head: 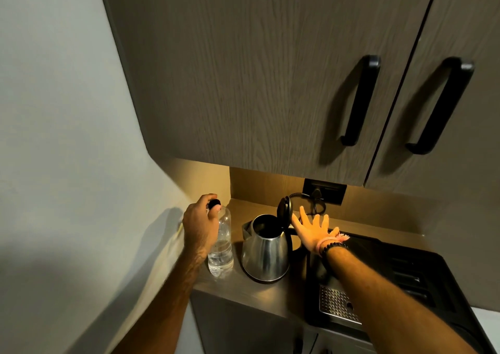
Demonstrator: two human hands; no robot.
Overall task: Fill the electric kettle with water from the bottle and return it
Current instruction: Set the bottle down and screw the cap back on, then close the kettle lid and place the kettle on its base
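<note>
Left hand (198,225) fingers (213,209) clamped on the cap (214,203) of the bottle (220,248), upright on tabletop (240,286). Right hand (313,232) fingers splayed apart, w/ fingertip at raised lid (284,209). Kettle (266,250) upright btw hands, spout left, just beside bottle.

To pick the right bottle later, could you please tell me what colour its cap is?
Black, seen in the head view: the bottle is clear, its cap under the left hand.

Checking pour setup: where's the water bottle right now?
In the head view, the bottle stands upright on the counter, left of the open kettle near the wall, with the left hand gripping its capped top.
</note>
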